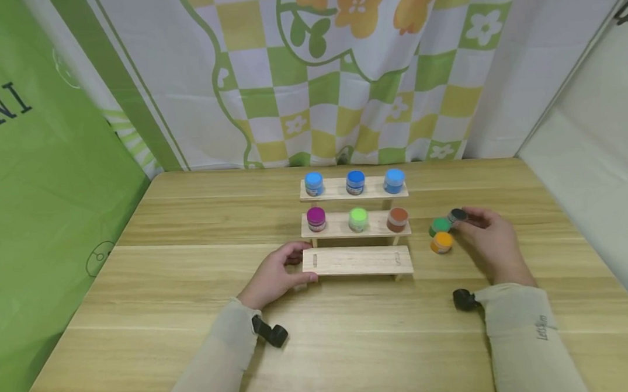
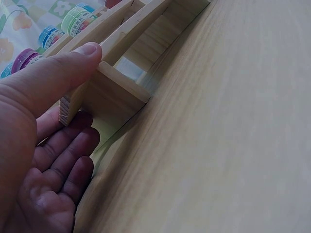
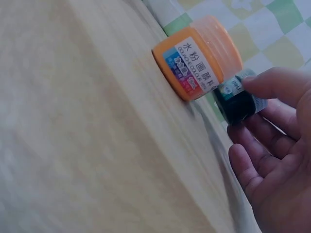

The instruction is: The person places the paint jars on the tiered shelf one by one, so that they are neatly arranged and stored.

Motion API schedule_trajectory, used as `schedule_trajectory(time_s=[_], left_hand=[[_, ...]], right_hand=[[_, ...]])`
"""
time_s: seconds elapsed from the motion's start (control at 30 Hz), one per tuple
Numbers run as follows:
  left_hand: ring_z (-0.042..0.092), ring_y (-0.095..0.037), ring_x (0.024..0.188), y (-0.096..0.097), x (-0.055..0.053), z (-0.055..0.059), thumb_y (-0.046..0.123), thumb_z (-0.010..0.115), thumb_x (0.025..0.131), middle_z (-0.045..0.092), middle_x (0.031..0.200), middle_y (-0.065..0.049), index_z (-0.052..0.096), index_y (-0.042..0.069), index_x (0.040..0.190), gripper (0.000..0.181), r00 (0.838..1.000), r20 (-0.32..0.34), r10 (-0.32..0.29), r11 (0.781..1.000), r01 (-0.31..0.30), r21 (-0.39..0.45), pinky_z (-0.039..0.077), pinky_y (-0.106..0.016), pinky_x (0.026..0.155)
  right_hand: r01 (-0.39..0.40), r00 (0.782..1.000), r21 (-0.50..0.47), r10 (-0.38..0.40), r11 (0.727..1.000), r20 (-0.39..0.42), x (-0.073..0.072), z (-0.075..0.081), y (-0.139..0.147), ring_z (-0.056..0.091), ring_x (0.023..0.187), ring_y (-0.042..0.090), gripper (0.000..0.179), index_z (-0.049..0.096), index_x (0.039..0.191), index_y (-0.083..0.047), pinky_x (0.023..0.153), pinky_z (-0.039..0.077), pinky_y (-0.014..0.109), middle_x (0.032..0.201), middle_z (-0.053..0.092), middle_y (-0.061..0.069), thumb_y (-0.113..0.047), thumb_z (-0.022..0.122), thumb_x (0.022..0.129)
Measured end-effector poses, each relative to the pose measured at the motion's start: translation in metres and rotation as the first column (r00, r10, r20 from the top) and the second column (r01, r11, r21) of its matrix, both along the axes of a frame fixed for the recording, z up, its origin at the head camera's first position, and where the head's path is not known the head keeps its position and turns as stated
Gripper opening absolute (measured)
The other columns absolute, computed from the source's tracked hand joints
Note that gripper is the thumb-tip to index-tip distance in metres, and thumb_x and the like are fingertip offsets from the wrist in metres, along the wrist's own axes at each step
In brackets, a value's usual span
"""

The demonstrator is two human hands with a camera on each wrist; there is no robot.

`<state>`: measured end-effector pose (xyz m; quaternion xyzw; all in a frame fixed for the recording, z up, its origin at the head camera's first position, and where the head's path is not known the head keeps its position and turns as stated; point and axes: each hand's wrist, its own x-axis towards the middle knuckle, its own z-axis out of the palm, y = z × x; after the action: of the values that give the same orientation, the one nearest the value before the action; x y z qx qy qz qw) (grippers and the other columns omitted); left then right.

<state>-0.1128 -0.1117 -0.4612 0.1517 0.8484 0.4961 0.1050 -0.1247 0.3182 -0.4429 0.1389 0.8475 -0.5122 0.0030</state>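
Note:
My left hand [image 1: 277, 273] grips the left end of the lowest step of a three-tier wooden stand [image 1: 359, 260]. In the left wrist view its thumb lies along the plank's edge, the other fingers curled by the end. My right hand [image 1: 492, 241] pinches a black paint jar [image 1: 457, 215] between thumb and fingers. Beside that jar are a green paint jar [image 1: 440, 226] and an orange paint jar [image 1: 442, 242]. The orange jar's gouache label shows in the right wrist view, where the green one cannot be made out.
Three blue-toned jars [image 1: 355, 183] stand on the top step. The middle step bears a purple jar [image 1: 317, 219], a light green jar [image 1: 358, 220] and a brown jar [image 1: 397, 219]. A checked curtain [image 1: 341, 101] hangs behind the wooden table [image 1: 215, 212].

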Motion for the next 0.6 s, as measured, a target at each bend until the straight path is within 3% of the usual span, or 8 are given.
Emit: schedule_trajectory(time_s=[0.6], left_hand=[[0.055,-0.015,0.102,0.000,0.001,0.001,0.037,0.081,0.069,0.058,0.113,0.006,0.055,0.025,0.123,0.062,1.000,0.003,-0.005,1.000,0.005,0.011,0.044,-0.037,0.090]], right_hand=[[0.009,0.994,0.007,-0.008,1.000,-0.109,0.002,0.033,-0.008,0.048,0.101,0.006,0.060,0.050,0.132,-0.011,0.080,0.039,0.016,0.116,0.054,-0.003,-0.045,0.064,0.084]])
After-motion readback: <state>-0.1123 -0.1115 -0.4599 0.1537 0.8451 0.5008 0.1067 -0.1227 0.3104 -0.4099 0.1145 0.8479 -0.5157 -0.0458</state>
